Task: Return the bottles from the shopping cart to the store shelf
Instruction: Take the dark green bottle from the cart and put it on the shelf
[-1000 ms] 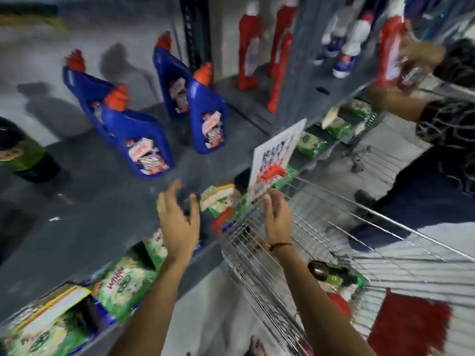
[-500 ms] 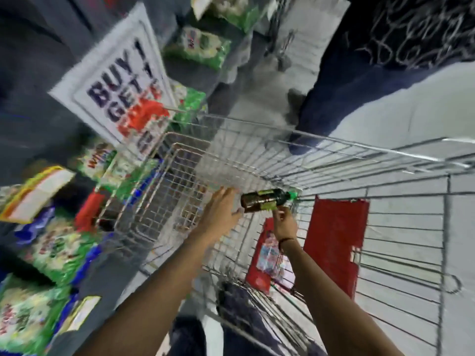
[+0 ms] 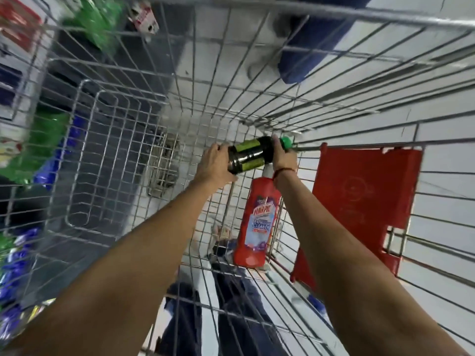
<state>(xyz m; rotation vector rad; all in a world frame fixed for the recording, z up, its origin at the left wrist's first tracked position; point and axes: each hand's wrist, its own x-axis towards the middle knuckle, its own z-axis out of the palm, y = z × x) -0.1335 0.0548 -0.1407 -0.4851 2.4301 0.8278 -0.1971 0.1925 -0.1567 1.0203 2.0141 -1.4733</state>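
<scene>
Hands reaching down into a wire shopping cart [image 3: 144,140], seen from above. Both hands grip a dark bottle [image 3: 250,155] with green label bands and a green cap [image 3: 285,143], held on its side over the cart's floor. The left hand [image 3: 214,165] is wrapped around the bottle's base end; the right hand [image 3: 284,159] is closed around its neck just below the cap. A red Harpic cleaner bottle [image 3: 258,224] lies flat on the cart floor just beneath and nearer the person, its neck hidden behind the right wrist, which wears a thin red thread. A red plastic flap [image 3: 359,206] hangs at the cart's right side. Blurred green and blue packets [image 3: 38,147] on store shelving show through the wires on the left
</scene>
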